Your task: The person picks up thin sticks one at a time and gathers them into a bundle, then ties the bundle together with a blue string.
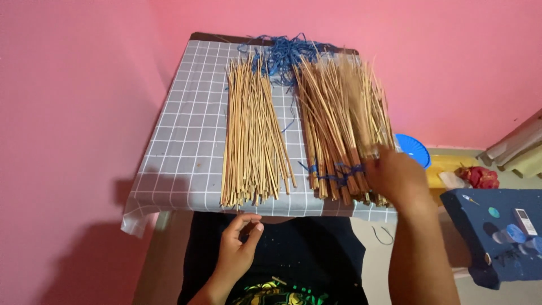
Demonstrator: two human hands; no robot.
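Pink walls enclose a counter [186, 141] covered in grey checked cloth. The right hand [395, 175] rests on a blue-tied bundle of thin tan sticks [339, 130]; its grip cannot be told. The left hand [240, 245] hovers loosely curled, holding nothing, below a loose pile of similar sticks [254, 135]. Blue strings [282, 53] lie behind; a blue plastic bowl [415, 148] sits right.

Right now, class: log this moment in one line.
right hand: on tied stick bundles | left hand: empty, near loose sticks | table
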